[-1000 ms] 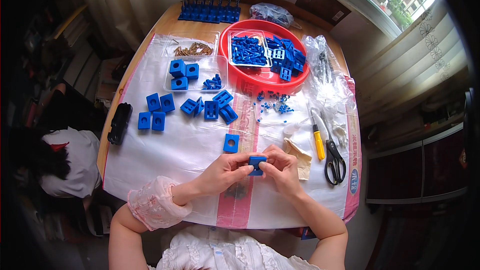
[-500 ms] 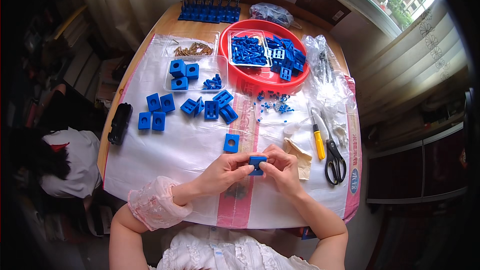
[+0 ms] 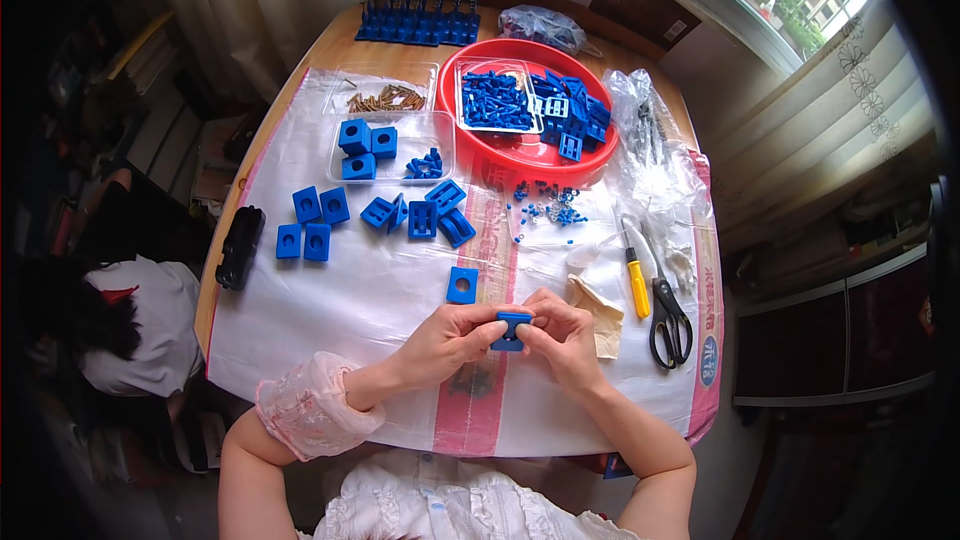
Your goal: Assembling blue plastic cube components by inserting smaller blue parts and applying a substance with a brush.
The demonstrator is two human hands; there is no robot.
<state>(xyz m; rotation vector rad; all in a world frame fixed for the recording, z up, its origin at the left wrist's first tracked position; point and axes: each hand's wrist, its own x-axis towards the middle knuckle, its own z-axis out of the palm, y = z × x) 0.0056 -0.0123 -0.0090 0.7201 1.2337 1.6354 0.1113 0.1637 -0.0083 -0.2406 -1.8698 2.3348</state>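
Observation:
Between both hands, over the near part of the table, is a blue plastic block (image 3: 511, 332). My left hand (image 3: 452, 338) grips its left side, fingers along the far edge and thumb on the face. My right hand (image 3: 560, 338) pinches the right side, its thumb pressing near the block's middle. The fingers hide much of the block. Just beyond my left hand lies a blue block with a round hole (image 3: 462, 285). Further off are slotted blue blocks (image 3: 422, 220) and, to their left, more holed blocks (image 3: 317, 241).
A red basin (image 3: 470, 155) holds a clear tray of small blue parts (image 3: 497, 100) and blue blocks. Clear boxes (image 3: 446, 120) hold brass-coloured pins (image 3: 387, 98) and blue pieces. At right lie a yellow-handled screwdriver (image 3: 638, 283), black scissors (image 3: 671, 325) and plastic bags (image 3: 650, 130). Someone sits at left.
The block in my hands has shifted very slightly, and my right thumb has moved a little toward the left. Everything else on the table stays in place.

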